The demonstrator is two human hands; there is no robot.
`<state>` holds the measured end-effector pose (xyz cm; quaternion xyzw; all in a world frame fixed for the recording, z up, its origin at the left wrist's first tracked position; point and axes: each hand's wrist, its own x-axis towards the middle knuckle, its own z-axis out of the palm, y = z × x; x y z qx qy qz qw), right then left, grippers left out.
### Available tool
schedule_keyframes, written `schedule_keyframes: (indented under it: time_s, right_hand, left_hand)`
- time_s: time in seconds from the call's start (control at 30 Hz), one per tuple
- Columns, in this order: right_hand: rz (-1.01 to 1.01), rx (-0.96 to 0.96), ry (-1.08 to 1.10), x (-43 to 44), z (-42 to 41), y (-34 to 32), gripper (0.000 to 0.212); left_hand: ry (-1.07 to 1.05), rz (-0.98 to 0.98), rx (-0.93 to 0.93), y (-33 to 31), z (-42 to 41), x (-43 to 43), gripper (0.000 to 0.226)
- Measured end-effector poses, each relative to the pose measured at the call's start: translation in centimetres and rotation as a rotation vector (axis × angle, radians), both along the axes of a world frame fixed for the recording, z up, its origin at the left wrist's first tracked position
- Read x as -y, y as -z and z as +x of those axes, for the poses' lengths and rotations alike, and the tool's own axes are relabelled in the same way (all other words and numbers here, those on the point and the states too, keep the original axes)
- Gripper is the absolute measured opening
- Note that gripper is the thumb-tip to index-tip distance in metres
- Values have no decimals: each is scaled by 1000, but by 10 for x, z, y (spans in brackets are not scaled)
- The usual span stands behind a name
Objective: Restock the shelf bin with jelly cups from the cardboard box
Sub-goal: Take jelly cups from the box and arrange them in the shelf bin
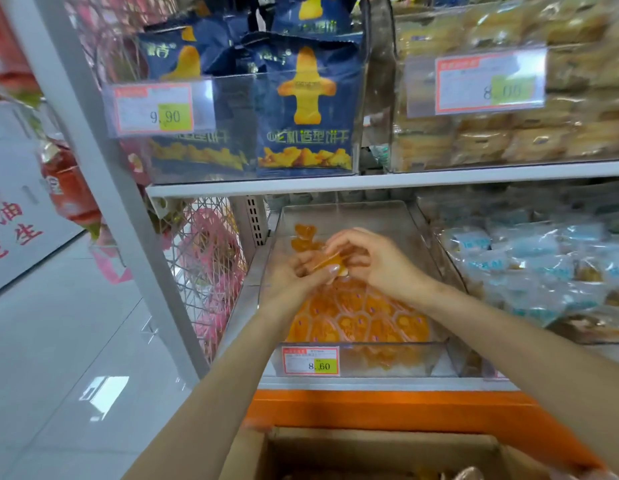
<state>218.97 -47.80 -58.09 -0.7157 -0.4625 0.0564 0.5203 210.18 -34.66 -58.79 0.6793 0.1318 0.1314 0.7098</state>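
Both my hands are over the clear shelf bin [377, 358] on the lower shelf. My left hand [294, 275] and my right hand [374, 261] together hold a few orange jelly cups [330, 261] between their curled fingers, above the bin's middle. Several orange jelly cups [356, 317] lie packed in the bin's front half, and a few more jelly cups [303, 237] sit loose farther back on the left. The bin's rear floor is bare. The cardboard box [370, 452] stands open at the bottom of the view, below the shelf.
A price tag [310, 360] reading 8.60 hangs on the bin's front. Blue-wrapped snacks [529, 268] fill the bin to the right. Above are blue biscuit bags [304, 109] and packed cakes [509, 133]. A grey upright post [104, 188] and wire mesh stand left; open floor lies beyond.
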Motion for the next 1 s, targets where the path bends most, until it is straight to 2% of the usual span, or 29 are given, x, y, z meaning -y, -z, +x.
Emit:
schedule_keyframes:
  time_s: [0.07,0.2,0.3,0.4,0.53,0.6,0.67,0.77,0.87,1.0]
  right_hand:
    - [11,-75,-27,5,-3,2,54]
    - [24,-322,-73,14,-2,-4,51]
    - [-57,-308,-5,10,1,-3,56]
    - [-117,-242,57,0,5,-3,60]
    - [-131,-261,93,-24,19,-6,47]
    - [-155,-265,163,-36,36,-5,47]
    - [-203,-246,290,-47,58,-1,56]
    - [-224,-374,395,-59,86,8,63]
    - [-303,-390,431,-71,102,19,64]
    - [-299,-436,422,-86,109,29,64]
  left_hand:
    - [-52,127,20,6,3,2,42]
    - [-69,459,157,12,7,1,48]
    - [-42,634,214,9,6,-1,45]
    - [-38,694,211,7,7,-5,48]
    - [-88,788,137,2,10,-19,55]
    - [-153,920,113,0,11,-31,48]
    - [-288,1058,98,-1,9,-45,37]
    - [-439,1057,8,1,2,-68,30]
    - [-397,985,-145,7,2,-82,33]
    - [-336,921,-140,9,2,-80,25]
